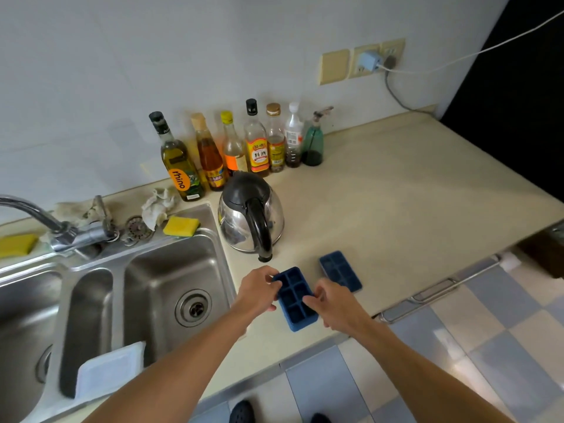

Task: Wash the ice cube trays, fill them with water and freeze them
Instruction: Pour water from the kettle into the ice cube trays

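Near ice cube tray (295,298) at counter (396,209) front edge, beside sink (171,270). Left hand (258,293) pinches its left rim; right hand (332,300) grips right rim. Second ice cube tray (340,270) just right, untouched. Kettle (250,215) behind.

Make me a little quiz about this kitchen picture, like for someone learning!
1. True or false: the left hand and the right hand both hold the near ice cube tray.
2. What stands on the counter just behind the trays? A) a kettle B) a toaster C) a frying pan
3. Fill in: ___ blue trays are over the counter.

Key: 1 true. 2 A. 3 two: the near one and the far ice cube tray.
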